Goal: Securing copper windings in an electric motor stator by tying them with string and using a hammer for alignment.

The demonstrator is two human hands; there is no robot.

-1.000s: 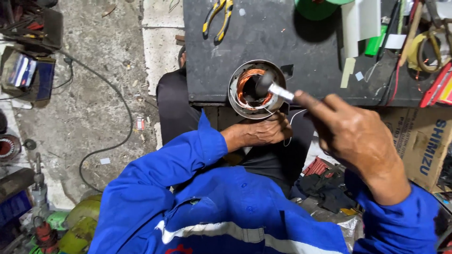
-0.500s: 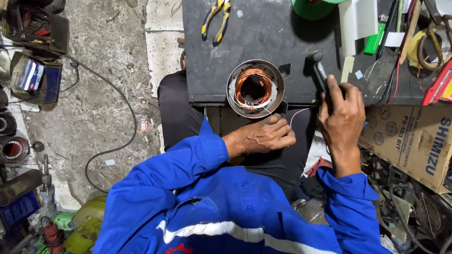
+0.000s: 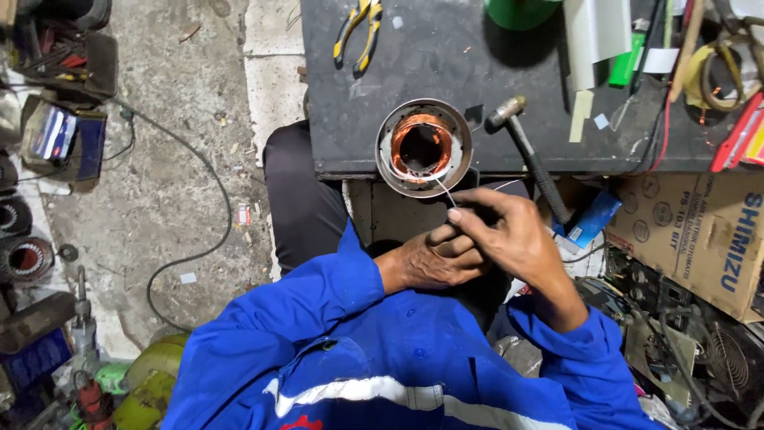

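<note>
Left hand point(image 3: 430, 261): fingertips hidden under right hand point(image 3: 509, 235); grip cannot be told. Thin wire point(image 3: 444, 191) running from stator point(image 3: 423, 148) toward the hands: too fine to tell which fingers pinch it. Hammer point(image 3: 532, 159), right of stator: handle end hidden behind right hand. Green round object point(image 3: 521, 11), above and right of stator: cut by top edge. Worktop point(image 3: 414, 64): far side out of frame.

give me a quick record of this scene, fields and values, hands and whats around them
left hand: left hand below the bench edge, touching the right hand
right hand: right hand pinching a thin wire
wire runs to: motor stator with copper windings, at the bench edge
hammer: hammer lying on the bench, untouched
pliers: yellow-handled pliers at the far side
surface: dark bench
</note>
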